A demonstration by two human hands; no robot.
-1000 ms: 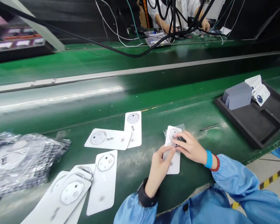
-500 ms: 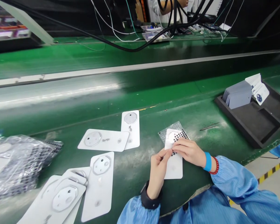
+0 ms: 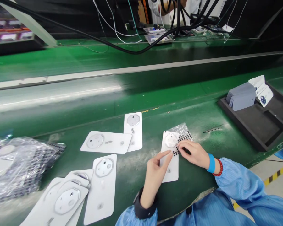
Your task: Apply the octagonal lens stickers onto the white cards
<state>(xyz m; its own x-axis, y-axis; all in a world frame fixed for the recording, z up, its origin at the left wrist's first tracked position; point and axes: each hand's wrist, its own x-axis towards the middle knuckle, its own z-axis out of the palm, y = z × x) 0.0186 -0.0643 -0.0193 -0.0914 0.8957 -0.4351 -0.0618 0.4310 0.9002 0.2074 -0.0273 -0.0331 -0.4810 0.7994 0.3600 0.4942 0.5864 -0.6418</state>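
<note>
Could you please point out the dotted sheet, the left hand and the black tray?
Dotted sheet (image 3: 185,136): head view, its dots.
Left hand (image 3: 155,169): head view, its back.
Black tray (image 3: 256,121): head view, bare floor.

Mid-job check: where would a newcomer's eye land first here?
Probably on the left hand and right hand, right of center, working at a white panel overlapped by a black-dotted clear sheet. Next might come the shiny, crinkled plastic bag at far left and the black tray of cards at right.
</note>
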